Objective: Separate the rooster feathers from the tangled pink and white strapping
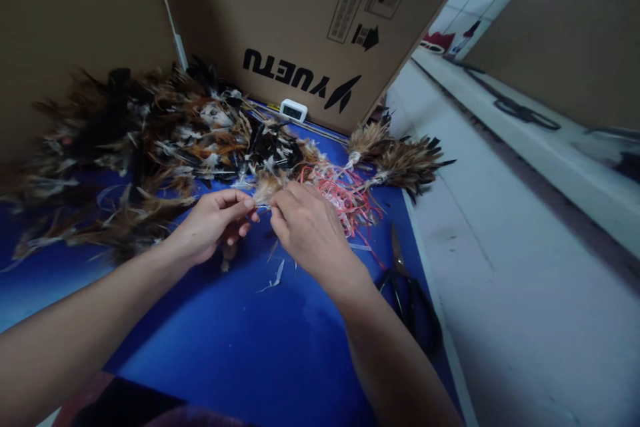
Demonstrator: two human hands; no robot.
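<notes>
My left hand (217,220) is closed in a pinch at the pale base of a small tan feather tuft (267,187). Close beside it, my right hand (307,227) has its fingers curled in at the tuft's other side; what lies between those fingers is hidden. A thin pale line, perhaps a quill or string, runs from one hand to the other. Behind the right hand is a tangle of pink and red plastic string (345,197). A large heap of brown, black and white feathers (165,140) spreads behind and left of my hands.
Black-handled scissors (400,273) lie on the blue table (250,340) near its right edge. Feather bundles (405,160) rest at the back right corner. A white digital display (293,111) stands before an upright cardboard box (280,20). White feather scraps (275,277) lie in front.
</notes>
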